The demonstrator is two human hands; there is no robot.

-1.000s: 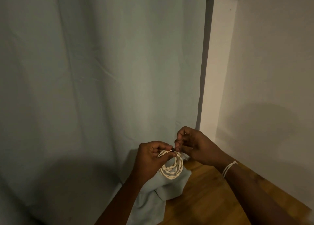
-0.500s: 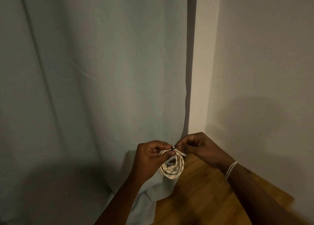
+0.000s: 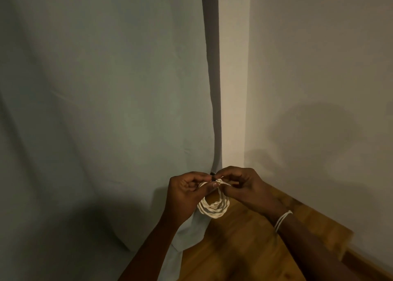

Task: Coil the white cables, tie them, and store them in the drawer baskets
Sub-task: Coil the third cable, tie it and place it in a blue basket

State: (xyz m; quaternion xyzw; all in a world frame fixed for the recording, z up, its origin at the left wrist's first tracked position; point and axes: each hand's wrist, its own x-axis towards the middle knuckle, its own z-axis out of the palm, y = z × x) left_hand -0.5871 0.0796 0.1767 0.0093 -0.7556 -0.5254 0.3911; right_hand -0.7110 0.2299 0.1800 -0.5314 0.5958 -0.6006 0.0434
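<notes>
Wooden desk (image 3: 244,244) nearest, bare. Above its far-left edge hangs the coiled white cable (image 3: 213,208), loops drooping. Left hand (image 3: 187,192), grip pinching the coil top. Right hand (image 3: 244,187), grip pinching the wrap beside it; white band (image 3: 282,220) on wrist. Beyond: grey curtain (image 3: 106,110), wall (image 3: 319,68).

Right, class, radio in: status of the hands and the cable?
Both hands, left and right, pinching top of coiled white cable. Loops hang above wooden surface. Nothing obstructing. No drawer baskets visible.
</notes>
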